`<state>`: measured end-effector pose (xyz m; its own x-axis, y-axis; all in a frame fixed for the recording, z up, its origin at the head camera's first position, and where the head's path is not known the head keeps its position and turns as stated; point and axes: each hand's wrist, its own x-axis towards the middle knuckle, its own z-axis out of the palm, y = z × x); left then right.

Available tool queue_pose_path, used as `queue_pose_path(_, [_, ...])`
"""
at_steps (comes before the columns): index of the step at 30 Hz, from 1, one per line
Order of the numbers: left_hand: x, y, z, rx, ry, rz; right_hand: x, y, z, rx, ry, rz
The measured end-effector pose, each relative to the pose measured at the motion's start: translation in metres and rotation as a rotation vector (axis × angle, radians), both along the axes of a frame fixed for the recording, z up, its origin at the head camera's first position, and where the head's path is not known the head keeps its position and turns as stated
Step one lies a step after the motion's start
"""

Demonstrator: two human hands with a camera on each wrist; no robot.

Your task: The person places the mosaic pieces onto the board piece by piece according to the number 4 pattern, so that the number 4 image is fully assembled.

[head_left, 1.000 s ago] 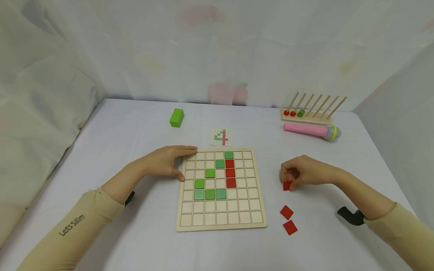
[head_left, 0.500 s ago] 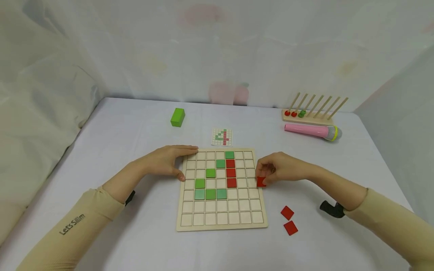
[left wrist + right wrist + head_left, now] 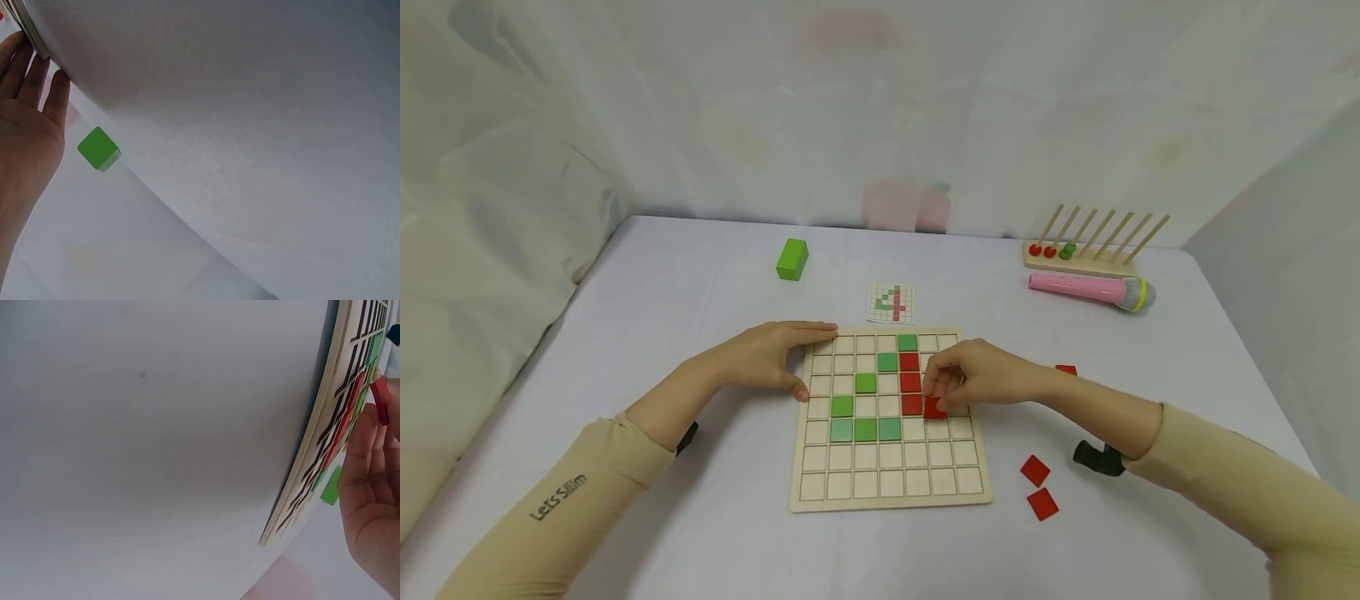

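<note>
A wooden grid board (image 3: 891, 483) lies in the middle of the table, with several green and red square tiles in its cells. My left hand (image 3: 760, 354) rests at the board's upper left edge, fingers extended and thumb apart, holding nothing; the left wrist view shows its fingers (image 3: 57, 100) against the board's edge. Between thumb and fingers my right hand (image 3: 981, 373) pinches a red tile (image 3: 935, 407) over the board, just right of the red column. In the right wrist view that tile (image 3: 380, 400) is tilted, apart from the grid.
A card (image 3: 891, 303) with a green and red 4 pattern lies behind the board. Loose red tiles (image 3: 1035, 471) lie to the right, one partly behind my right forearm. Farther back are a green block (image 3: 792, 260), a pink toy microphone (image 3: 1078, 288) and a wooden peg rack (image 3: 1078, 260).
My right hand has carried the red tile leftward from the table to over the board. Another red tile now shows beyond the right forearm. My left hand stays at the board's edge.
</note>
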<state>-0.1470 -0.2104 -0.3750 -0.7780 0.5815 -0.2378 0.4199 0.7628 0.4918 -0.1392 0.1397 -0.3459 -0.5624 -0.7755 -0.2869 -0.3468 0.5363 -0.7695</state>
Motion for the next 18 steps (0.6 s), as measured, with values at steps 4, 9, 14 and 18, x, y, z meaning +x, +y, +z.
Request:
queue_pose_path(4, [0.0, 0.0, 0.001, 0.0, -0.004, 0.004, 0.001, -0.011, -0.003, -0.009, 0.002, 0.01])
queue_pose_path(9, [0.0, 0.0, 0.001, -0.005, 0.0, 0.002, 0.003, -0.022, -0.006, -0.003, 0.002, 0.019])
queue_pose_path(14, [0.0, 0.0, 0.0, -0.005, 0.002, -0.001, 0.006, -0.027, -0.006, 0.014, 0.029, 0.013])
queue_pose_path(18, [0.0, 0.0, 0.001, -0.001, 0.001, -0.004, 0.008, -0.029, -0.007, 0.023, 0.032, -0.007])
